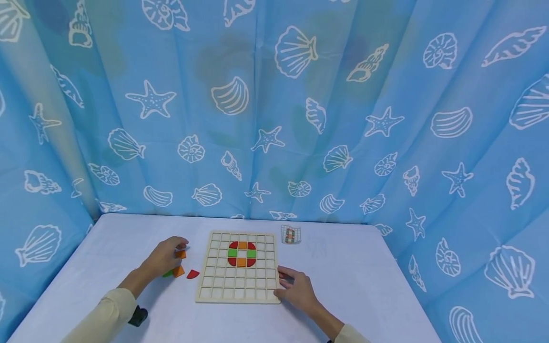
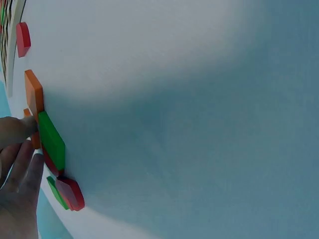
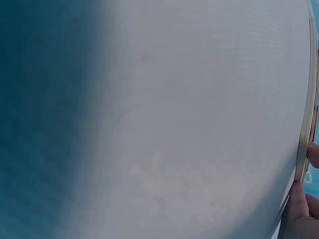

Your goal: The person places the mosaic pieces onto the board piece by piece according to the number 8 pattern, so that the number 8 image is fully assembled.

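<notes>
My left hand (image 1: 165,256) is over a small group of coloured tiles left of the board. Its thumb and fingers pinch an orange tile (image 1: 181,255). Beside it lie another orange tile (image 2: 34,92), a green tile (image 2: 52,142) and red tiles (image 2: 71,194), partly hidden by the hand in the head view. My right hand (image 1: 299,289) holds the pale grid board (image 1: 240,295) at its right edge near the front corner, thumb on the rim. On the board, red, orange and green tiles (image 1: 251,254) form a ring around one bare white square.
A red quarter-round tile (image 1: 193,274) lies between the left hand and the board. Behind the board's right corner is a small pattern card (image 1: 290,235). A white cloth covers the table (image 1: 351,271), and a blue shell-print curtain (image 1: 266,119) hangs behind it.
</notes>
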`<move>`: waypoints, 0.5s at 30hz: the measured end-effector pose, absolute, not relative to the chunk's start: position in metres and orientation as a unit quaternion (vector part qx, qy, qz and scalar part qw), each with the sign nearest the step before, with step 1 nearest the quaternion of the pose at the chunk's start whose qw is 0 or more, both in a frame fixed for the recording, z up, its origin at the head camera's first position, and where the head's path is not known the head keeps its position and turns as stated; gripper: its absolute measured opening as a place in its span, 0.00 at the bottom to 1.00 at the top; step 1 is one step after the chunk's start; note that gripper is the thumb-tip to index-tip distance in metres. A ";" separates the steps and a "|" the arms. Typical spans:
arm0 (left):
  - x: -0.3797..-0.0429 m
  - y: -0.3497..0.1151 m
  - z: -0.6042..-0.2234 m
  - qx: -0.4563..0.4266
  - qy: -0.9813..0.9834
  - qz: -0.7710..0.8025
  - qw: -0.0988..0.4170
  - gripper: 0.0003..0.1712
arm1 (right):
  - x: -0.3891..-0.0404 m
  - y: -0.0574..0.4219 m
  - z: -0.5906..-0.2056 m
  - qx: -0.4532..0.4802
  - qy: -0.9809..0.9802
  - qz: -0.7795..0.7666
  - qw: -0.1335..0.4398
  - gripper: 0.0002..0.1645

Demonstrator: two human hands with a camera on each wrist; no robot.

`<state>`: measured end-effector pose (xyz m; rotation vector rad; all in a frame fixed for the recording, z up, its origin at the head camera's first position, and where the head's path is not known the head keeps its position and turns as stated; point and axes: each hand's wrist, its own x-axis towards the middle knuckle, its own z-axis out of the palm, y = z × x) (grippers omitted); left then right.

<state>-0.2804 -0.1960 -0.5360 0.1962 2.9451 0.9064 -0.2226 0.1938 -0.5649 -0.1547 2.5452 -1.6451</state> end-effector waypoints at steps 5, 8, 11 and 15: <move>-0.279 -0.199 -0.539 0.068 0.954 0.290 0.014 0.28 | -0.221 0.193 -0.564 -0.049 0.843 -0.534 0.053 0.40; -0.279 -0.200 -0.540 0.073 0.954 0.291 0.006 0.26 | -0.221 0.192 -0.563 -0.046 0.845 -0.530 0.051 0.40; -0.279 -0.200 -0.541 0.076 0.954 0.290 0.000 0.25 | -0.220 0.192 -0.561 -0.045 0.843 -0.533 0.051 0.39; -0.280 -0.196 -0.541 0.078 0.953 0.293 -0.001 0.24 | -0.220 0.192 -0.560 -0.046 0.838 -0.541 0.056 0.39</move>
